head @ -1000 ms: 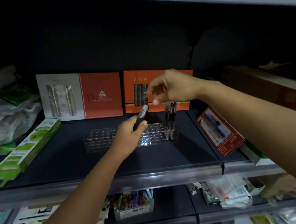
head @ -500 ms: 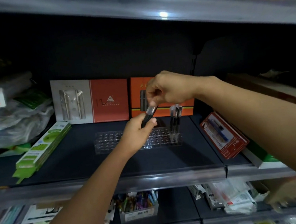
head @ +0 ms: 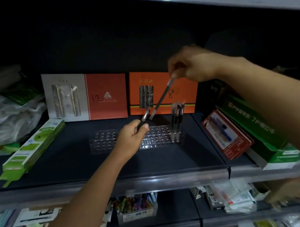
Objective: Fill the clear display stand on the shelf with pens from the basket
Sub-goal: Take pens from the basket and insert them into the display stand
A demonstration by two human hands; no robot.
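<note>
A clear display stand with rows of holes sits on the dark shelf. Several dark pens stand upright in its right end. My right hand pinches the silver top of a black pen, which hangs slanted down to the left above the stand. My left hand is over the stand's middle and grips another dark pen whose silver tip points up to the right, close to the lower end of the slanted pen. The basket is not in view.
Red and orange pen gift boxes lean against the shelf's back. A green box lies at the left, a red pen pack and green box at the right. Plastic bags sit far left. A lower shelf holds a tub of coloured pens.
My right hand has pulled one pen out of my left hand's grip and lifted it up and to the right. My left hand has stayed over the stand with a pen.
</note>
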